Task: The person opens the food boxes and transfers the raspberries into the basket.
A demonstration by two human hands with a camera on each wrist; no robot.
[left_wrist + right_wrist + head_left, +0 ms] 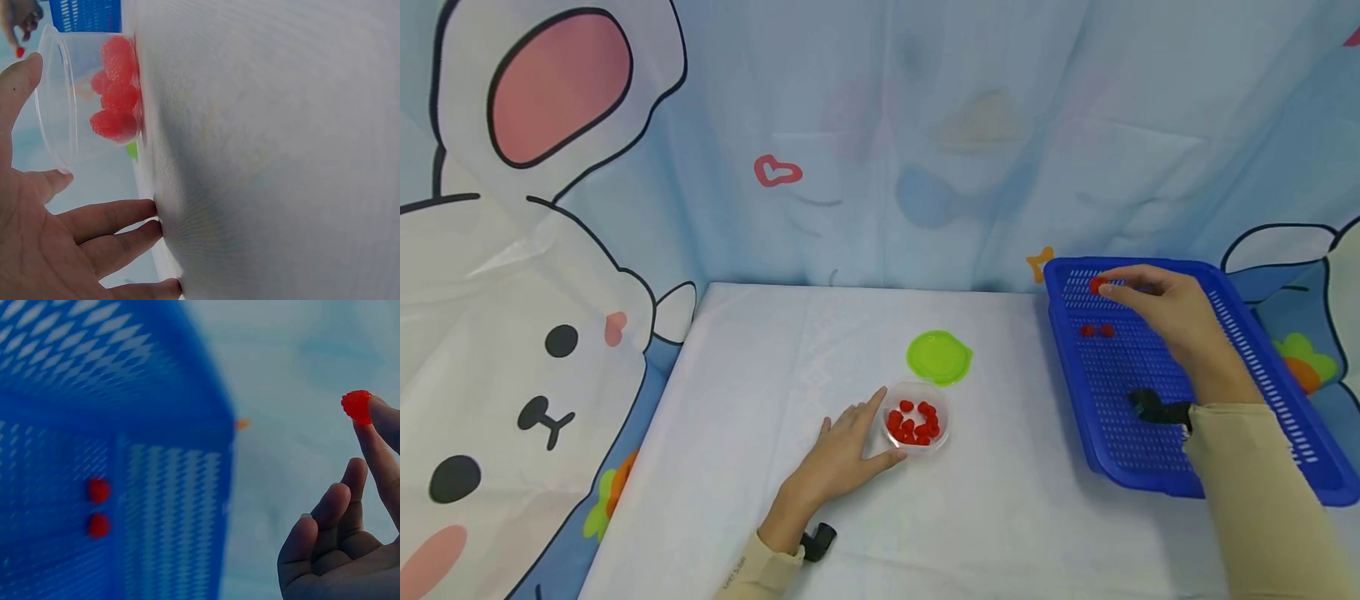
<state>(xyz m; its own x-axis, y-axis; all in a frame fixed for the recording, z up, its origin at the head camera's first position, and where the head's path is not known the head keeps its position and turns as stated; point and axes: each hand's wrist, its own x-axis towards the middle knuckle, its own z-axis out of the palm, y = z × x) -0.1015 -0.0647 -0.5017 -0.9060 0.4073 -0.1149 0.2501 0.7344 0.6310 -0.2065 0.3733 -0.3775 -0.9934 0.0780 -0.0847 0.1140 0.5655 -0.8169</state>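
My right hand pinches a red raspberry between thumb and index finger, above the far left part of a blue basket. Two more raspberries lie on the basket floor below. On the table my left hand rests beside a clear plastic cup, thumb and index finger spread at its rim, the other fingertips down on the cloth. Several raspberries sit in the bottom of the cup.
A green lid lies just behind the cup. White cloth covers the table, and a printed curtain hangs along its far edge. The basket's raised walls stand at the right side of the table.
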